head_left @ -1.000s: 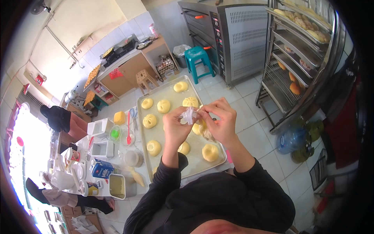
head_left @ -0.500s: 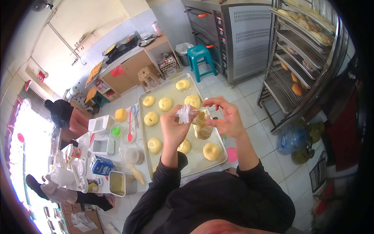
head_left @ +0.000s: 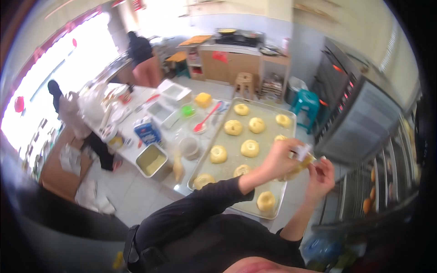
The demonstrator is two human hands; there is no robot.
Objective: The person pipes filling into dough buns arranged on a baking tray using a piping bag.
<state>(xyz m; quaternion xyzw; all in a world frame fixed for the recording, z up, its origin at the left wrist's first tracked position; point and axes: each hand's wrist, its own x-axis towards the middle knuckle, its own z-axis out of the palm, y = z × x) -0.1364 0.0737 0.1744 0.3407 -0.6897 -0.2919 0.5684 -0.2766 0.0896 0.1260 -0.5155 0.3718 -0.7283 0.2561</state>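
Note:
My left hand (head_left: 278, 160) is closed around the gathered top of a clear plastic piping bag (head_left: 298, 169) with yellow filling in it. Close by on the right, my right hand (head_left: 321, 178) has its fingers curled in a pinch at the bag's side; blur hides the exact grip. Beneath both hands lies a large baking tray (head_left: 214, 175) lined with pale paper. Round dough buns (head_left: 250, 148) sit on it in rows, several with a dent or yellow filling in the middle.
On the table's left stand a metal tin (head_left: 152, 160), a blue milk carton (head_left: 147, 131), a plastic tub (head_left: 189, 148), a red spatula (head_left: 207, 117) and white containers (head_left: 175, 93). An oven (head_left: 364, 116) and tray rack (head_left: 387, 177) are right. Two people (head_left: 144, 57) work farther off.
The view has swung right, so the tray and table sit differently. My right hand's fingers, spread before, are now curled in against the bag. My left hand keeps its hold.

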